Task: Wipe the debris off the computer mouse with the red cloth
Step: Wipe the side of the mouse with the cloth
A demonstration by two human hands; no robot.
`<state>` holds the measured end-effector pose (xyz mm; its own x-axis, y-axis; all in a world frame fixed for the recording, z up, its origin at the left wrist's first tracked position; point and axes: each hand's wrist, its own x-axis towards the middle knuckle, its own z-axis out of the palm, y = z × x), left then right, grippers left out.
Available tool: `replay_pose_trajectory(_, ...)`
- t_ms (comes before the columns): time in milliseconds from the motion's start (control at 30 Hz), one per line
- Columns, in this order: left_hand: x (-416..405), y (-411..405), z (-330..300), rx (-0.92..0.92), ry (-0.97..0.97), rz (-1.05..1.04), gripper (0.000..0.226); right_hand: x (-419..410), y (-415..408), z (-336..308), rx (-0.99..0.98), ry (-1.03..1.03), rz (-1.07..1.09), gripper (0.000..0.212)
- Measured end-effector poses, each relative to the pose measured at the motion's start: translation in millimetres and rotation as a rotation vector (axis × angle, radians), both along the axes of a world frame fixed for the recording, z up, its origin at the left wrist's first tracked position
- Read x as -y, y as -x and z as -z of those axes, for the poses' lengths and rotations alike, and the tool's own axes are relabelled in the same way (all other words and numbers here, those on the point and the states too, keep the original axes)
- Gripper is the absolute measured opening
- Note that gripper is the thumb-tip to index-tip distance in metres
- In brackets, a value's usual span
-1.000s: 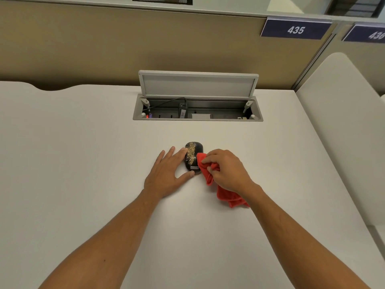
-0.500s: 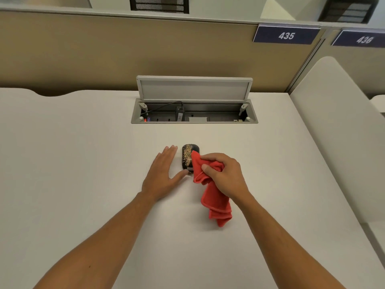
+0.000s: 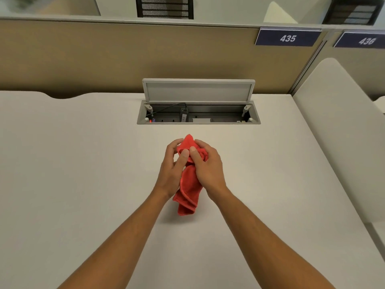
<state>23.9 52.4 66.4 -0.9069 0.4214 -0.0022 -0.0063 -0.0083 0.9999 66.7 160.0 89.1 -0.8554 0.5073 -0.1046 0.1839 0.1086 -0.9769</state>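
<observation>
Crumpled red cloth [image 3: 188, 184] bunching between left hand [image 3: 171, 171] and right hand [image 3: 208, 170], both gripping it; mouse hidden.

Plain white surface [image 3: 83, 163], open cable tray [image 3: 199, 117] sunk into it; red cloth's [image 3: 188, 195] tail touches down just below that.

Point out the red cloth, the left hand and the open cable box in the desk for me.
red cloth [image 3: 188, 184]: head view, on the hanging fold below the hands.
left hand [image 3: 169, 172]: head view, on the back of the hand.
cable box [image 3: 199, 119]: head view, on its inner recess.
</observation>
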Motion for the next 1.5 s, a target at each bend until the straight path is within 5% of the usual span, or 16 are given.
replay_pose_trajectory(333,10,7,-2,0.068,0.21,0.085,0.075,9,-4,-4,0.076,0.334,-0.262,0.041)
replay_pose_trajectory(500,11,11,3,-0.002,0.329,0.075,0.066,-7,-11,1,0.129,0.184,-0.373,0.04)
replay_pose_trajectory(733,11,20,12,-0.199,0.531,-0.039,0.07,-36,-17,46,0.043,-0.193,-0.106,0.034)
replay_pose_trajectory(833,10,23,15,-0.277,0.581,-0.02,0.071,-50,-11,68,0.132,-0.311,-0.155,0.046)
replay_pose_trajectory(967,8,27,16,-0.369,0.655,0.072,0.076,-55,5,72,0.004,-0.496,-0.294,0.034)
replay_pose_trajectory(1500,-9,22,18,-0.45,0.907,0.202,0.067,-56,19,88,0.044,-0.7,-0.369,0.049)
